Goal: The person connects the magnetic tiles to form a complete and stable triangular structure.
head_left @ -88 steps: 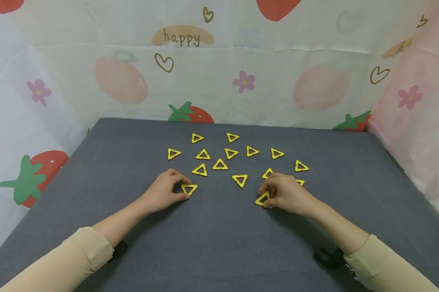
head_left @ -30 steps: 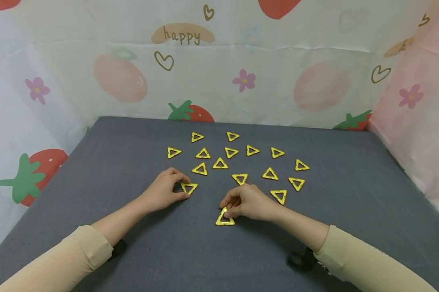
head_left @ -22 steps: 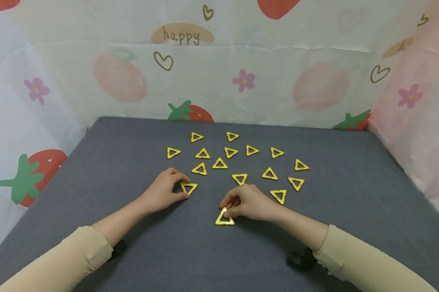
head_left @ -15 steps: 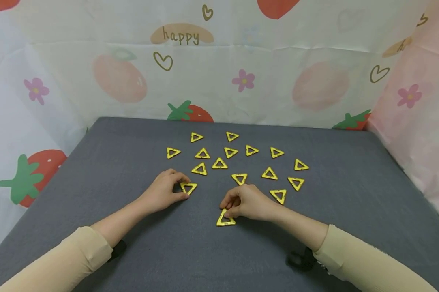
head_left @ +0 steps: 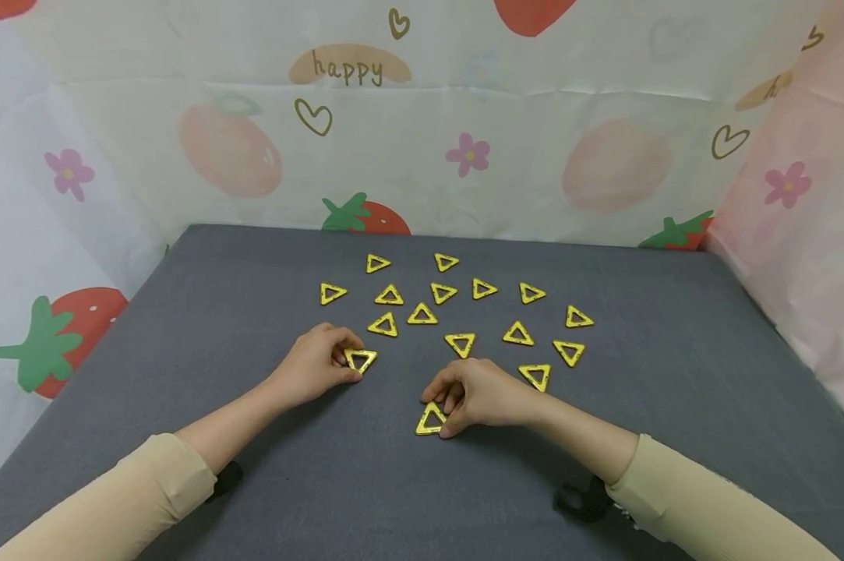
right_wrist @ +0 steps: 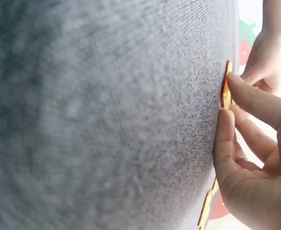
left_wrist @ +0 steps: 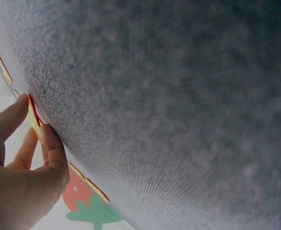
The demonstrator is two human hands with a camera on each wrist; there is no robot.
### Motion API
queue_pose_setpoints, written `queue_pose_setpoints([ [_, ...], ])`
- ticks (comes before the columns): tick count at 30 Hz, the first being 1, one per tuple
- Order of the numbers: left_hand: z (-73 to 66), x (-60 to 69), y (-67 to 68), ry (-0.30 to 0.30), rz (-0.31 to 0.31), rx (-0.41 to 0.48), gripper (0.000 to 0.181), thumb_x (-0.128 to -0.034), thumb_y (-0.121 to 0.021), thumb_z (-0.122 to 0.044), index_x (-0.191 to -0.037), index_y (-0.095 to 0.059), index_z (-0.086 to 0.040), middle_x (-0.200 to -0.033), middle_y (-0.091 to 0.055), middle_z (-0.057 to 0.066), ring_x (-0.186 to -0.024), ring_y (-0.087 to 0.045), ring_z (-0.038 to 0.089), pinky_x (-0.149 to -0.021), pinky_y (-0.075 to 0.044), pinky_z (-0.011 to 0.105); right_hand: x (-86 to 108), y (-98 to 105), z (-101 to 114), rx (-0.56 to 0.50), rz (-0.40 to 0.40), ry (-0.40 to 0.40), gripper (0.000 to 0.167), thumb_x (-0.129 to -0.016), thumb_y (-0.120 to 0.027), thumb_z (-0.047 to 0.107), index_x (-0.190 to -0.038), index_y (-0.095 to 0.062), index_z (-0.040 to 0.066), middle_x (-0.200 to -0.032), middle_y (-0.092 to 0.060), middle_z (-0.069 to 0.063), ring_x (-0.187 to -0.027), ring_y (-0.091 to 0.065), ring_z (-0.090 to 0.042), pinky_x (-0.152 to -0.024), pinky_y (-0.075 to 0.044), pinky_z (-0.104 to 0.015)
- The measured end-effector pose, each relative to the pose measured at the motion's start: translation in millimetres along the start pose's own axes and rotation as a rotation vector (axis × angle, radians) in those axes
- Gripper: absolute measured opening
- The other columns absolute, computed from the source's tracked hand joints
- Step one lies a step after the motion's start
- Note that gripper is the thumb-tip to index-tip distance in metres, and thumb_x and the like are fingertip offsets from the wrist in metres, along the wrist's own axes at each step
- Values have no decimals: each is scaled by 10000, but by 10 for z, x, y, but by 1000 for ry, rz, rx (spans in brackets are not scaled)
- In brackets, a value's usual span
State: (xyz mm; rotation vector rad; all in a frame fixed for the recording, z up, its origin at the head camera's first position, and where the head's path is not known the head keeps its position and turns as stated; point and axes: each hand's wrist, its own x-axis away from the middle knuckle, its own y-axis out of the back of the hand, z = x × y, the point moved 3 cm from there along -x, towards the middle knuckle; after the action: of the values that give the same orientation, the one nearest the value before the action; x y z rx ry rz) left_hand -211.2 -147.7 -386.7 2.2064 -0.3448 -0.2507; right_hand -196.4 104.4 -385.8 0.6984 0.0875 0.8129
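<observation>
My left hand pinches a flat, hollow yellow triangle by its left side, thumb at the near corner and fingers at the far one. In the left wrist view this triangle shows a red edge. Nearer the front, right of it, another hollow yellow triangle lies point away from me. My right hand grips its right side, thumb at the near right corner and a fingertip at the top. The right wrist view shows that triangle edge-on at the grey cloth, between thumb and finger.
Several more yellow triangles lie spread over the grey cloth beyond both hands. One triangle sits just past my right knuckles, another behind that wrist. A printed curtain rises behind the table.
My right hand carried its triangle left and nearer, then held still. Lately its thumb slid from the triangle's upper part to the near right corner. The left triangle shifted slightly left.
</observation>
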Motion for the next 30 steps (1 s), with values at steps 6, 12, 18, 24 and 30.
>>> queue_pose_setpoints([
  [6,63,-2,35,98,-6,97,305,-813,-792,-123,-1103,-712,-76,-984,-740,115,-804,-660,158,-677,-500,275,0,-5,-7,-12,5,4,420,-723,-874,128,-1117,-731,143,-924,-720,-19,-800,-650,-74,-685,-562,-221],
  [12,85,8,62,151,23,152,230,-881,-732,-167,-1105,-745,-113,-1032,-753,106,-868,-677,166,-698,-513,276,0,-10,-19,-16,6,-3,419,-721,-874,123,-1114,-732,147,-925,-721,-16,-801,-651,-77,-685,-562,-220],
  [18,53,26,39,207,81,303,255,-887,-727,-152,-1125,-743,-63,-957,-756,116,-810,-745,125,-690,-568,262,-5,-19,-18,-17,7,1,423,-719,-877,128,-1116,-731,143,-921,-718,-18,-803,-652,-76,-687,-563,-220],
  [24,-67,45,-41,245,76,364,252,-845,-766,-166,-1078,-757,-71,-837,-748,53,-762,-740,106,-653,-563,266,-16,-19,-20,-12,7,-4,427,-716,-882,140,-1116,-732,143,-909,-721,-13,-790,-654,-74,-680,-563,-221],
  [30,-277,118,-177,261,70,395,202,-826,-774,-149,-1018,-772,-87,-805,-750,38,-725,-733,107,-641,-565,269,-23,-18,-23,0,0,-8,422,-712,-885,140,-1107,-735,150,-926,-726,2,-792,-656,-69,-684,-562,-218],
])
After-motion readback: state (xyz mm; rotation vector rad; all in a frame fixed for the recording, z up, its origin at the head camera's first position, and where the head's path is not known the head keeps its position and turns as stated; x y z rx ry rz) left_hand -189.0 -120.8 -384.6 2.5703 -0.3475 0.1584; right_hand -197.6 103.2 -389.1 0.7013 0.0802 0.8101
